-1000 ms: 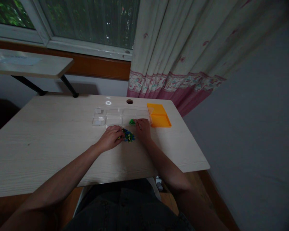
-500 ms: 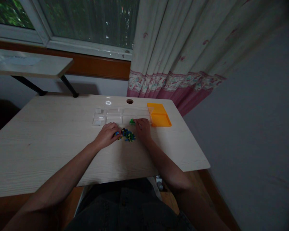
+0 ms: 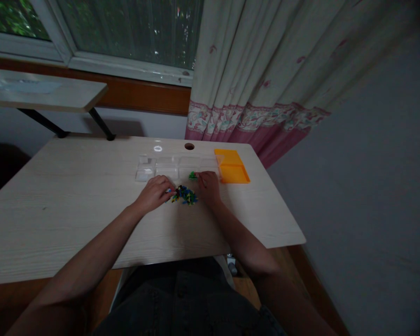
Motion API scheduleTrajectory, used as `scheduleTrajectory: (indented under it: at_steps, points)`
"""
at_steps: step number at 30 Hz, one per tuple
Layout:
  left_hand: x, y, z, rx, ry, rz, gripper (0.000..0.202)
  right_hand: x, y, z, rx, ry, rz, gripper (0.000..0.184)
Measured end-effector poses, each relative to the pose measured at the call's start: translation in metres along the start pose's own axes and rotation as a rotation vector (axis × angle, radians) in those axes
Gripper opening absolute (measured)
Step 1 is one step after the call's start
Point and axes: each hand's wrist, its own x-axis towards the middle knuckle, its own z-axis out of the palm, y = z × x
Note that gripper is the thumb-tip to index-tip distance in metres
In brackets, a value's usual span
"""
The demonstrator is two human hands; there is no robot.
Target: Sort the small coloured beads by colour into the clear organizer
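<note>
A small pile of tiny building bricks (image 3: 186, 196), blue, green, yellow and dark, lies on the table in front of me. My left hand (image 3: 156, 192) rests at the pile's left edge with its fingers curled in and thumb and fingertips close together; a bit of blue shows by the tips. Behind the pile is a clear compartment tray (image 3: 167, 172). Green bricks (image 3: 192, 176) sit together at its near side. Beside them, my right hand (image 3: 208, 185) reaches over the tray's right part, fingers bent and drawn together. Whatever its fingertips hold is too small to make out.
An orange plastic case (image 3: 234, 173) lies at the tray's right end. Beyond the tray a round hole (image 3: 189, 146) opens in the tabletop. A raised shelf (image 3: 45, 91) stands at the back left, and a curtain (image 3: 245, 93) hangs behind the table.
My left hand has drawn back slightly up and left from the pile's edge, uncovering more bricks there. My right hand stays almost in place by the green bricks.
</note>
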Motion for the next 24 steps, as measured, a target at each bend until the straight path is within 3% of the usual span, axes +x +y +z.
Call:
scheduleTrajectory:
  at_steps: [8,13,24]
  points:
    - [-0.0026,-0.0056,-0.0102,0.049,-0.085,0.046,0.020,0.0007,-0.0004,-0.0023,0.006,-0.001,0.008,0.033]
    - [-0.0026,-0.0040,-0.0113,-0.006,-0.063,0.091,0.024,0.0011,-0.0006,-0.0028,0.009,0.007,0.013,0.036]
    - [-0.0027,0.0014,-0.0028,-0.036,-0.108,0.119,0.023,0.0021,0.0010,-0.0042,0.019,-0.015,0.039,0.038]
